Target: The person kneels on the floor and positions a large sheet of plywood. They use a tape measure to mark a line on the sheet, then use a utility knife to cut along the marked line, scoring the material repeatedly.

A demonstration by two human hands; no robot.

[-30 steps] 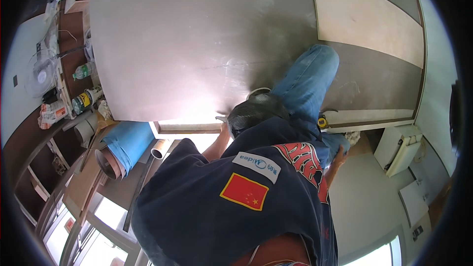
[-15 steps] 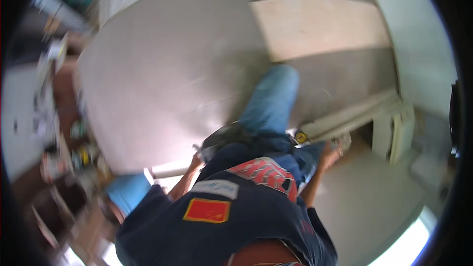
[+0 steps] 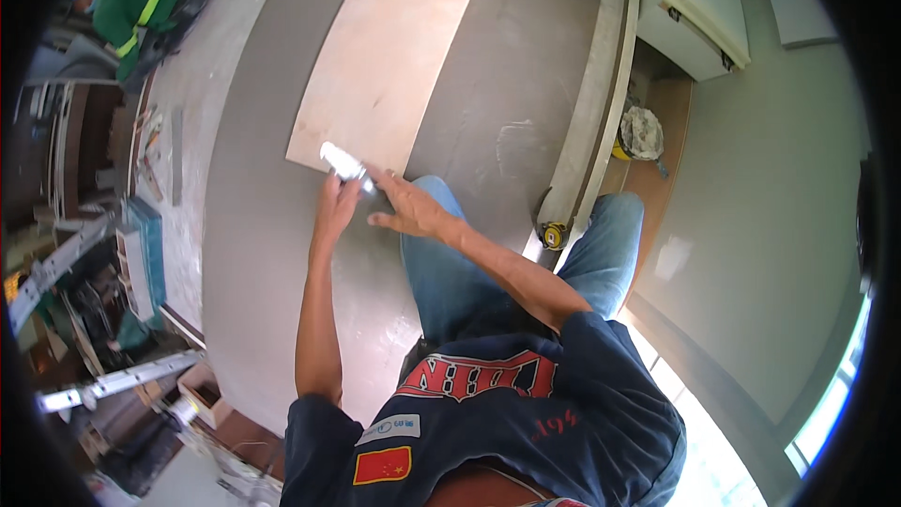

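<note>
My left hand (image 3: 337,208) grips a shiny silver object (image 3: 342,161), its shape blurred by glare, over the near end of a pale wooden board (image 3: 389,38) lying on a grey panel (image 3: 249,225). My right hand (image 3: 413,208) is beside it on the right, fingertips at the object, fingers apart and thumb out, above my jeans-clad knee. A yellow-and-black tape measure (image 3: 553,235) sits by the pale strip along the panel's right edge, near my other leg.
A co-worker in green (image 3: 136,0) is at the upper left. Metal ladders (image 3: 113,383) and clutter lie at the left below the platform. A white cabinet (image 3: 694,14), a bucket (image 3: 640,141) and a wall (image 3: 751,207) are on the right.
The view has swung round over the board. Both my hands have risen from beside my body to the board's end, and a silver object now shows in my left hand.
</note>
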